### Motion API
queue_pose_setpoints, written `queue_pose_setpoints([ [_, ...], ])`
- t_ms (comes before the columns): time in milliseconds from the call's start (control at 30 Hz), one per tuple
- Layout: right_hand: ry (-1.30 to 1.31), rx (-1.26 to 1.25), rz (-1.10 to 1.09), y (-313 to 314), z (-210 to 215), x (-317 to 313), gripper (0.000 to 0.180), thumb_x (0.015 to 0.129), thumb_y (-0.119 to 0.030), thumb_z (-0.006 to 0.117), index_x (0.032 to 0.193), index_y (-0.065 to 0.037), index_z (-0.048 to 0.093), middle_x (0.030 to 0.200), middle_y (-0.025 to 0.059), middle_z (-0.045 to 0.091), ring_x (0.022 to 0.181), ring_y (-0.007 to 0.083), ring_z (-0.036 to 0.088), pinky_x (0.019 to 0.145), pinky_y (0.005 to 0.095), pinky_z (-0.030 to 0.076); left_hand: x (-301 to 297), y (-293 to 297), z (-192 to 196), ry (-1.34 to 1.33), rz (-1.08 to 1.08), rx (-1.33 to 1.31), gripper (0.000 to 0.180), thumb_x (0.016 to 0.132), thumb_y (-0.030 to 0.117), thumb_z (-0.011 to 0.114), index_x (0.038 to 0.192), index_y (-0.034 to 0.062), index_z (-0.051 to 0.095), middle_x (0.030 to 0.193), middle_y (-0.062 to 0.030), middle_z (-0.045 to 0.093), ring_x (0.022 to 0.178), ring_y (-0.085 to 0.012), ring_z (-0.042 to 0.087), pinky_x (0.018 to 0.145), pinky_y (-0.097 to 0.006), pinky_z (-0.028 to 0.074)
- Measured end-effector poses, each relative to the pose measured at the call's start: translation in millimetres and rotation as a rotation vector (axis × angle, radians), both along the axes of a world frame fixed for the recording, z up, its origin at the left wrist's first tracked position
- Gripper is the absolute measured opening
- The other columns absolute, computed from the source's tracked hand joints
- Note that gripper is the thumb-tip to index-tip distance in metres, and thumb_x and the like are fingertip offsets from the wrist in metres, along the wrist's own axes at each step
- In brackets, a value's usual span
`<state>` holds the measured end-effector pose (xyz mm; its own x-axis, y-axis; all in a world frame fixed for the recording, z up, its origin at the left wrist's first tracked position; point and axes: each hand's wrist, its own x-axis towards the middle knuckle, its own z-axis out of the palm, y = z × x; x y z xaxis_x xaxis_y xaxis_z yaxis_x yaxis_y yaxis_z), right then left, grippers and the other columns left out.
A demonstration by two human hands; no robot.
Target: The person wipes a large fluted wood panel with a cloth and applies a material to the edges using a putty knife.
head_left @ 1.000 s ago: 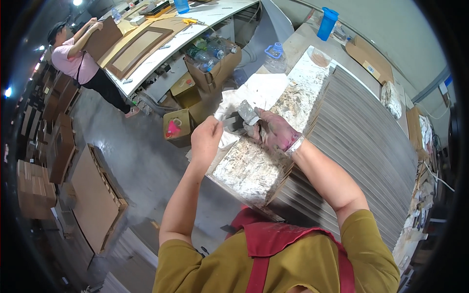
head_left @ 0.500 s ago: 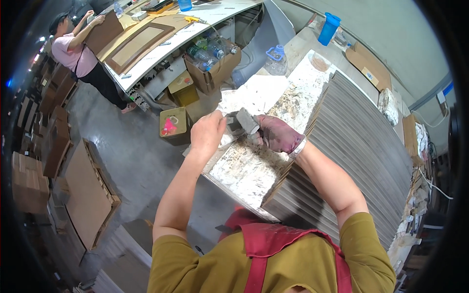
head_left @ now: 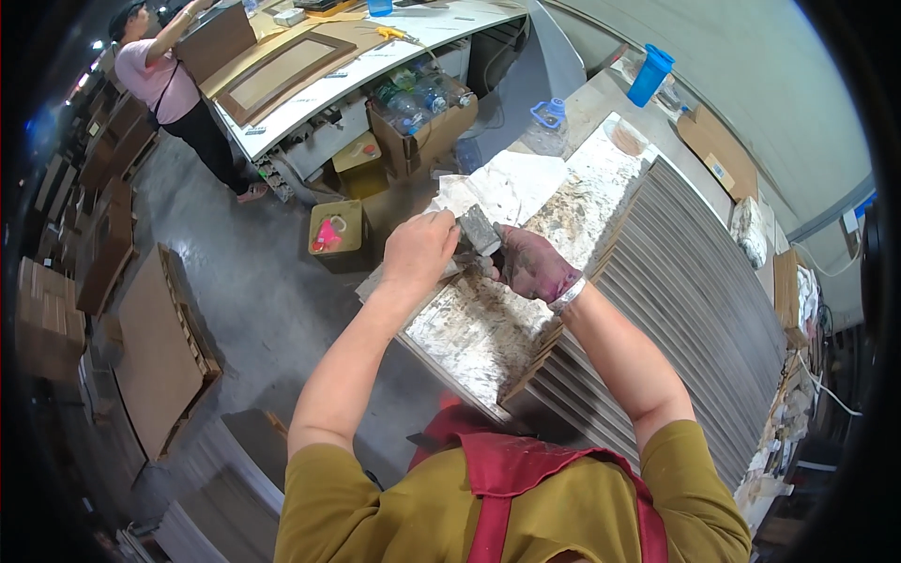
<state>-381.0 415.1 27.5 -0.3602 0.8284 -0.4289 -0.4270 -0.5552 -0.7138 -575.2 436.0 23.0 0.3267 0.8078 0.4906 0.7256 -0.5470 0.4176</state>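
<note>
My right hand (head_left: 537, 264), in a stained purple glove, is closed on a grey sponge-like block (head_left: 481, 230); whether it is sponge or folded cloth I cannot tell. Close beside it, my bare left hand (head_left: 419, 249) has its fingers curled round something dark, mostly hidden behind the hand and the block. Both hands are above a white board (head_left: 483, 333) smeared with brown stains. Crumpled white paper (head_left: 511, 183) lies just beyond them. To the right of the board, long grey-brown strips (head_left: 690, 281) lie side by side in a wide row.
Olive square cans (head_left: 335, 228) stand on the floor at left, near a cardboard box of plastic bottles (head_left: 422, 131). A blue jug (head_left: 650, 75) and a clear bottle (head_left: 547, 127) stand at the back. Another person (head_left: 174, 94) works at the far table (head_left: 310, 94). Panels (head_left: 160, 357) lie at left.
My view has shifted slightly, so the surroundings sit differently. The hands have come closer together, with the grey block nearer the left fingers. The other person's arm is raised higher.
</note>
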Motion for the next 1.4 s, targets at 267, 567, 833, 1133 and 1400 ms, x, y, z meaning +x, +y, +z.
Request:
queue_pose_setpoints([
  [267, -0.1, 0.111, -0.02, -8, -10, 20, 0.023, 0.097, -0.023, 0.05, 0.105, -0.002, 0.056, 0.082, 0.0062, 0.06, 0.067, 0.0144, 0.057, 0.058, 0.0267, 0.046, -2, 3, -1, 0.046, 0.031, -0.093, 0.013, 0.087, 0.019, 0.061, 0.083, 0.0072, 0.055, 0.077, -0.0113, 0.061, 0.08, -0.0309, 0.061, 0.066, -0.043, 0.048],
  [567, -1.009, 0.724, 0.016, -6, -5, -3, 0.036, 0.088, -0.025, 0.064, 0.112, 0.0, 0.055, 0.098, 0.0202, 0.063, 0.088, 0.0324, 0.062, 0.079, 0.0387, 0.048, -4, 3, 7, 0.021, 0.078, -0.107, 0.014, 0.086, 0.018, 0.06, 0.083, 0.0051, 0.056, 0.079, -0.0127, 0.062, 0.081, -0.0328, 0.061, 0.067, -0.044, 0.048],
  [833, -1.164, 0.785, -0.047, 16, -12, -13, 0.033, 0.089, -0.027, 0.062, 0.107, -0.001, 0.057, 0.096, 0.0208, 0.063, 0.088, 0.0329, 0.062, 0.079, 0.0391, 0.047, 3, -6, 0, 0.067, -0.002, -0.11, 0.014, 0.088, 0.018, 0.059, 0.085, 0.0053, 0.055, 0.079, -0.0141, 0.061, 0.08, -0.0339, 0.06, 0.068, -0.045, 0.047],
  [1133, -0.027, 0.199, 0.103, 25, -8, 27, 0.028, 0.093, -0.026, 0.059, 0.108, -0.002, 0.061, 0.088, 0.0018, 0.063, 0.074, 0.0082, 0.056, 0.065, 0.0232, 0.046, -9, 0, 5, 0.117, 0.099, -0.106, 0.011, 0.084, 0.017, 0.062, 0.084, 0.0084, 0.056, 0.082, -0.0079, 0.062, 0.081, -0.0282, 0.061, 0.07, -0.041, 0.05],
  [1400, -0.679, 0.648, 0.008, 11, -6, -9, 0.035, 0.093, -0.027, 0.06, 0.113, 0.002, 0.056, 0.092, 0.0075, 0.065, 0.082, 0.015, 0.059, 0.074, 0.0285, 0.047, -2, 6, 9, 0.044, 0.031, -0.083, 0.015, 0.087, 0.019, 0.06, 0.083, 0.0062, 0.053, 0.079, -0.0122, 0.059, 0.082, -0.0325, 0.059, 0.068, -0.045, 0.046],
])
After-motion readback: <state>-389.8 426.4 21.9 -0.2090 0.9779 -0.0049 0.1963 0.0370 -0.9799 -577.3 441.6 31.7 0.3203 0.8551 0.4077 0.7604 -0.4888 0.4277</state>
